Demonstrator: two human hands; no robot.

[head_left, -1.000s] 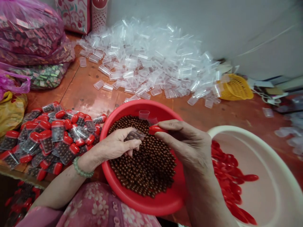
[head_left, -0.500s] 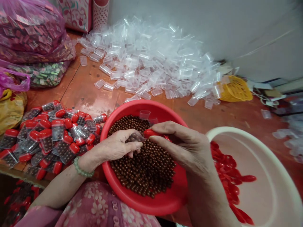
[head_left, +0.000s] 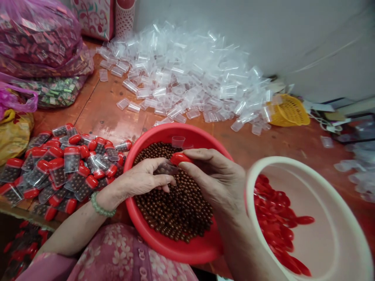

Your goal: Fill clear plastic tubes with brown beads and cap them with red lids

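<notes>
My left hand is closed round a small clear plastic container with dark balls inside, partly covered by my fingers. Pinched between thumb and fingers of my right hand is a red cap, held at the container's open end; whether it is seated I cannot tell. Both hands are above a red basin of small brown balls. An empty clear container sits inside the basin's far side. To the right, a cream tub holds loose red caps.
Filled containers with red caps lie heaped at left by the table edge. Beyond the basin spreads a big pile of empty clear containers. A yellow basket stands at right back, and purple plastic bags fill the left back.
My right hand has moved a little left, bringing the red cap to the container's mouth. The left hand stays almost in place, still holding the container.
</notes>
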